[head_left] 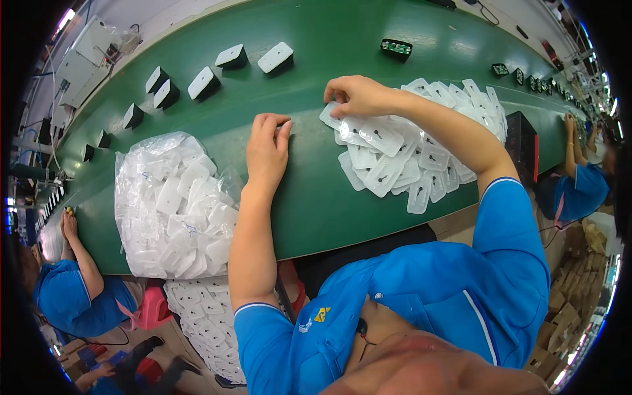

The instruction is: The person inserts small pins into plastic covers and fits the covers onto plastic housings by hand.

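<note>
My right hand [361, 96] is at the far left edge of a heap of white plastic covers [388, 172]. Its thumb and curled fingers are on one cover [328, 117] there; part of that cover is hidden by the hand. The covers are flat, with rounded corners and a small dark mark. My left hand [266, 150] is over the green table, left of the heap. Its fingers are bent and its thumb is close to the index finger; anything small between them cannot be made out. Left of that hand lies a clear plastic bag [172, 204] full of white covers.
Several black housings with white tops [275, 58] stand along the far left of the green table [309, 217]. One black housing with an exposed circuit board [396, 49] lies at the back. A black bin [521, 146] borders the heap. Co-workers [78, 289] sit on both sides.
</note>
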